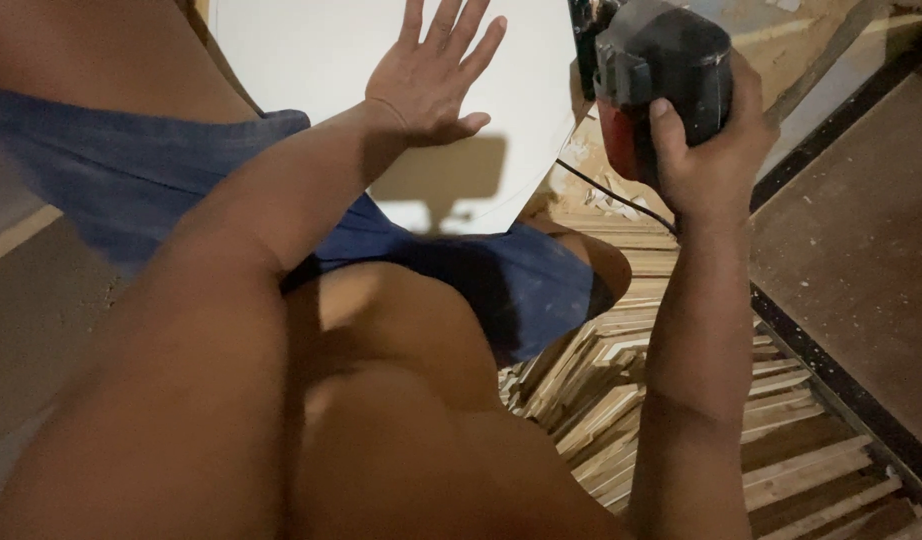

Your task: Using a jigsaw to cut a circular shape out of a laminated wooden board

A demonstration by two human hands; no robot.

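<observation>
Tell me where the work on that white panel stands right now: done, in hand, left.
Done: nothing certain; the white panel shows a clean curved edge at right, and wood offcuts lie piled below. In hand: the left hand lies flat on the panel with fingers spread, while the right hand grips a red and black power tool held beside it, its cord trailing. Left: the tool's contact with the panel isn't visible.

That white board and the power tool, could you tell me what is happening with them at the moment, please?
A person looks down at their own hands. The left hand lies flat, fingers spread, on a white board resting over their lap. The right hand grips a black and red power tool at the board's right edge, its cord trailing down. Wood offcuts are piled below.
</observation>
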